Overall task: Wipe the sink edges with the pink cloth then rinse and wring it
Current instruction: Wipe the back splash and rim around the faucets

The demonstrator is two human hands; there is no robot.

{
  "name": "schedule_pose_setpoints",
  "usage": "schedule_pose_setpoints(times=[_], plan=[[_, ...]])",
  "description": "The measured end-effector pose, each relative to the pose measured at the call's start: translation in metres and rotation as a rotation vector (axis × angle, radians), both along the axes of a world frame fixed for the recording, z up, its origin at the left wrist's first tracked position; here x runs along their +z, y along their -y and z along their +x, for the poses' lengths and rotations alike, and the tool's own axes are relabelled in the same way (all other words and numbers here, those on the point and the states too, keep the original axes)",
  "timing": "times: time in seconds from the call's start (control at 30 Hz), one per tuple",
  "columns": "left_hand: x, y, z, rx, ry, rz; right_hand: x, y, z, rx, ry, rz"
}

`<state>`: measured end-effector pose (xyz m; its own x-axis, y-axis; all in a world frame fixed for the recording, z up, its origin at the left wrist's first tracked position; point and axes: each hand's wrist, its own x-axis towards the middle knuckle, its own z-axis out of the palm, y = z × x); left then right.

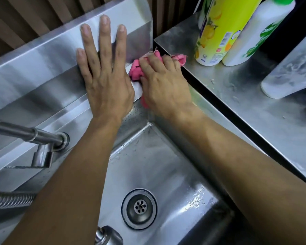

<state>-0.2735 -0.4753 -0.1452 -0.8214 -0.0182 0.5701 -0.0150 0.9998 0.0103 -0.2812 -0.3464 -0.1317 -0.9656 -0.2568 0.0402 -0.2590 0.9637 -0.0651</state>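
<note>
R hand (163, 85) fingers curled tight on bunched pink cloth (137, 71), pressed into back-right corner of sink edge (198, 96). L hand (104, 75) flat, fingers spread, holding nothing, on brushed steel backsplash (42, 55). Basin wet w/ droplets, round drain (139, 208). Yellow lemon-print bottle (217, 30) on steel counter (245, 103); label text unreadable.

I see a brushed stainless steel sink (166, 174), glossy and beaded with water toward 5 o'clock; a soft, crumpled pink cloth (136, 70); a polished metal tap (42, 138) at 9 o'clock; two glossy plastic bottles (217, 29) at 1 o'clock on a dull, smeared steel counter (237, 89)
</note>
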Motion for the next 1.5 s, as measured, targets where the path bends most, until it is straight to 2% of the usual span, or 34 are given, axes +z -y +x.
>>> schedule_pose_setpoints(times=[0.1,0.17,0.23,0.27,0.37,0.43,0.57,0.77,0.87,1.13,1.27,1.4,1.5], plan=[[-0.001,0.004,-0.001,-0.07,-0.035,0.053,-0.001,-0.022,0.042,-0.054,-0.015,-0.023],[-0.003,0.004,0.001,-0.349,0.012,0.106,-0.001,-0.038,0.069,-0.103,-0.046,-0.082],[-0.005,0.003,0.001,-0.576,0.2,0.146,-0.002,-0.045,0.084,-0.12,-0.08,-0.137],[-0.006,0.003,-0.001,-0.601,0.317,0.159,-0.003,-0.045,0.087,-0.135,-0.089,-0.161],[-0.008,0.004,-0.007,-0.547,0.482,0.093,-0.003,-0.034,0.08,-0.204,-0.131,-0.16],[-0.007,0.004,-0.01,-0.534,0.493,0.047,-0.003,-0.022,0.063,-0.195,-0.126,-0.096],[-0.005,0.006,-0.012,-0.534,0.524,0.073,-0.003,-0.006,0.043,-0.21,-0.061,-0.064],[-0.005,-0.001,-0.009,-0.489,0.547,0.014,0.0,-0.06,0.149,-0.279,-0.006,-0.103],[-0.007,0.0,-0.012,-0.479,0.55,-0.027,0.002,-0.056,0.15,-0.328,0.01,-0.097],[-0.005,0.0,-0.013,-0.5,0.531,0.033,-0.002,0.017,0.057,-0.306,0.0,-0.104],[-0.004,-0.001,-0.01,-0.5,0.52,0.034,-0.006,0.002,0.077,-0.302,0.012,-0.095],[-0.002,-0.001,-0.009,-0.518,0.524,0.092,-0.003,-0.005,0.113,-0.424,0.045,-0.094],[-0.001,0.0,-0.009,-0.584,0.539,0.115,0.001,0.011,0.096,-0.461,0.045,-0.111]])
